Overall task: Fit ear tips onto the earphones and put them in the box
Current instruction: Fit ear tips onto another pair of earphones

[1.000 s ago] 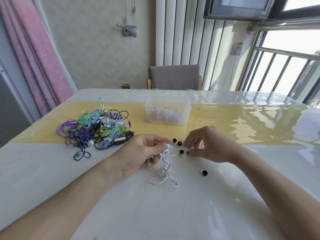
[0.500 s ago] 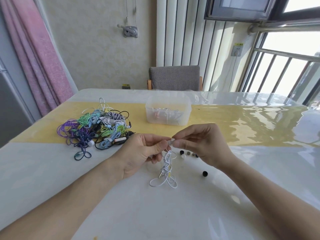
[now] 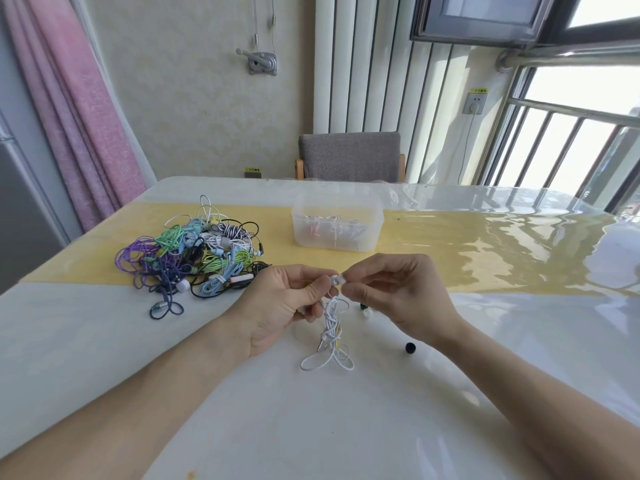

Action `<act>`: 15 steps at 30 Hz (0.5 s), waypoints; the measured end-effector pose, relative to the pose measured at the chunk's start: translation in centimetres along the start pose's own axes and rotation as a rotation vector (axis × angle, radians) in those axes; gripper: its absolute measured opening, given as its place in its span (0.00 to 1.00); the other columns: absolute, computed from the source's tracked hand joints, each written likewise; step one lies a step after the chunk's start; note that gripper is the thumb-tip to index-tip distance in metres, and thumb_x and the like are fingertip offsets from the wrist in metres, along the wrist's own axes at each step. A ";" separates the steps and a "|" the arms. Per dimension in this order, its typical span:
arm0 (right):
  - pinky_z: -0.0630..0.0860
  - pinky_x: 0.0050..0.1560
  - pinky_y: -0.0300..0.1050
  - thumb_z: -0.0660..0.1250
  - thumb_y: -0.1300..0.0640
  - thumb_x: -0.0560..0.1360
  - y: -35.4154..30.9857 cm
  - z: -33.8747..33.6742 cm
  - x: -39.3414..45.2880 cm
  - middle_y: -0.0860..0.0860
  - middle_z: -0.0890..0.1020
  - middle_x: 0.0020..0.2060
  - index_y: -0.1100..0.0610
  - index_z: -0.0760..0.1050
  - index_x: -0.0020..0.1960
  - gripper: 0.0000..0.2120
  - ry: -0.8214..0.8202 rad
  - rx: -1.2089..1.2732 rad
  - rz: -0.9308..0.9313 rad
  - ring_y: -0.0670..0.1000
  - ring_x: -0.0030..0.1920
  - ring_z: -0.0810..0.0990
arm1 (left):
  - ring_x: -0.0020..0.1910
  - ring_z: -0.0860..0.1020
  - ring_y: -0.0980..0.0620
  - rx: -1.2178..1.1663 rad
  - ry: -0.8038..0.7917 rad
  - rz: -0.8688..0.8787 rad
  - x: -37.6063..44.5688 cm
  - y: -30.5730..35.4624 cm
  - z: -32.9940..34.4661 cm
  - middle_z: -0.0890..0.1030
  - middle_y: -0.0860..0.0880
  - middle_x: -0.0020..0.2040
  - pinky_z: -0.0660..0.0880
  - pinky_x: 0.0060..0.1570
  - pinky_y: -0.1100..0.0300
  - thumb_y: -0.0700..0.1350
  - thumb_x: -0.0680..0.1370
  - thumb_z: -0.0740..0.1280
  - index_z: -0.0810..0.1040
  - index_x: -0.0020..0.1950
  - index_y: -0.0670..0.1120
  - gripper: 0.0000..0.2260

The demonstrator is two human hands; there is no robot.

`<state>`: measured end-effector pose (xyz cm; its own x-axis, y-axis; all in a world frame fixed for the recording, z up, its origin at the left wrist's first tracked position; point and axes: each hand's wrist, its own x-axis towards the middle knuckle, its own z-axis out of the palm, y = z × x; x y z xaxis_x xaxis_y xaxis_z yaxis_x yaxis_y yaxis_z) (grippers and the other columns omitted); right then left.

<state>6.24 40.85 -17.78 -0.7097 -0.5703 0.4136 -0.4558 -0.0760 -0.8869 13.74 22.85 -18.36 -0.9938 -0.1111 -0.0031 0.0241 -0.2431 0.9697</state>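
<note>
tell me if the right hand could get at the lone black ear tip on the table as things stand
Probably not right away: the right hand is pinching a white ear tip at the earbud the left hand holds. The black ear tip lies uncovered just beside its wrist, so the path looks free once it lets go.

Glossy white table (image 3: 346, 427) with a yellow band. Tangled pile of earphone cables (image 3: 197, 258): purple, green, light blue, navy, black, black-and-white striped. Clear plastic box (image 3: 337, 225). White coiled earphone cable (image 3: 330, 336). Black ear tip (image 3: 410, 347). Pink curtain (image 3: 72, 109). Grey fabric chair (image 3: 349, 155).
</note>
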 end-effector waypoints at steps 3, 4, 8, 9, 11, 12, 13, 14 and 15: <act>0.80 0.42 0.41 0.73 0.69 0.73 0.1 -0.1 0.0 0.55 0.87 0.39 0.62 0.83 0.45 0.03 -0.011 0.028 0.023 0.51 0.39 0.85 | 0.25 0.72 0.54 0.010 0.007 0.000 0.0 0.0 0.0 0.81 0.45 0.35 0.70 0.29 0.63 0.41 0.67 0.71 0.83 0.46 0.41 0.09; 0.81 0.44 0.44 0.72 0.68 0.75 0.2 -0.1 0.0 0.57 0.87 0.39 0.62 0.83 0.47 0.03 -0.011 0.048 0.027 0.53 0.40 0.85 | 0.25 0.72 0.54 0.014 0.004 0.000 0.1 0.0 0.0 0.81 0.45 0.35 0.70 0.29 0.63 0.41 0.68 0.71 0.83 0.47 0.40 0.10; 0.81 0.46 0.52 0.68 0.65 0.78 0.6 -0.1 0.2 0.58 0.86 0.40 0.64 0.80 0.54 0.05 -0.060 0.099 0.052 0.57 0.41 0.86 | 0.25 0.71 0.54 0.037 -0.015 0.003 0.0 -0.2 0.0 0.80 0.46 0.35 0.69 0.29 0.63 0.41 0.69 0.70 0.82 0.50 0.39 0.11; 0.81 0.46 0.47 0.68 0.65 0.78 0.5 0.0 0.2 0.57 0.86 0.40 0.65 0.80 0.52 0.05 -0.076 0.114 0.061 0.55 0.41 0.85 | 0.25 0.71 0.54 0.040 -0.015 0.003 0.1 -0.3 -0.1 0.80 0.46 0.35 0.69 0.29 0.63 0.41 0.69 0.70 0.82 0.50 0.40 0.11; 0.80 0.46 0.42 0.69 0.63 0.76 0.4 0.0 0.1 0.57 0.86 0.41 0.66 0.80 0.50 0.07 -0.105 0.137 0.074 0.53 0.41 0.85 | 0.25 0.71 0.54 0.037 -0.008 0.005 0.1 -0.4 -0.1 0.80 0.47 0.34 0.70 0.29 0.63 0.42 0.69 0.70 0.82 0.49 0.40 0.11; 0.80 0.46 0.42 0.69 0.62 0.75 0.3 0.1 0.0 0.58 0.86 0.41 0.67 0.81 0.50 0.08 -0.115 0.139 0.074 0.53 0.41 0.85 | 0.25 0.71 0.54 0.034 -0.004 0.007 0.2 -0.4 -0.1 0.80 0.47 0.33 0.70 0.29 0.63 0.42 0.69 0.70 0.82 0.49 0.40 0.11; 0.80 0.46 0.41 0.69 0.61 0.75 0.4 0.0 0.0 0.58 0.86 0.41 0.67 0.81 0.50 0.09 -0.119 0.140 0.076 0.53 0.41 0.85 | 0.25 0.71 0.54 0.036 -0.002 0.010 0.2 -0.5 -0.1 0.80 0.47 0.33 0.70 0.28 0.63 0.42 0.69 0.70 0.82 0.49 0.40 0.11; 0.80 0.46 0.41 0.69 0.62 0.76 0.4 0.1 0.0 0.57 0.86 0.41 0.67 0.81 0.50 0.09 -0.118 0.142 0.081 0.53 0.41 0.85 | 0.25 0.71 0.54 0.040 -0.001 0.016 0.2 -0.6 -0.1 0.79 0.47 0.32 0.70 0.28 0.63 0.42 0.69 0.70 0.82 0.49 0.40 0.11; 0.80 0.45 0.41 0.68 0.62 0.76 0.4 0.0 0.0 0.57 0.86 0.41 0.68 0.80 0.50 0.08 -0.115 0.144 0.088 0.53 0.41 0.85 | 0.25 0.71 0.53 0.046 0.000 0.024 0.2 -0.7 -0.1 0.79 0.47 0.32 0.70 0.28 0.63 0.42 0.69 0.70 0.82 0.49 0.40 0.11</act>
<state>6.09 40.79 -18.20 -0.6737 -0.6686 0.3147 -0.3073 -0.1337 -0.9422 13.50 22.89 -19.05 -0.9930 -0.1162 0.0202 0.0428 -0.1957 0.9797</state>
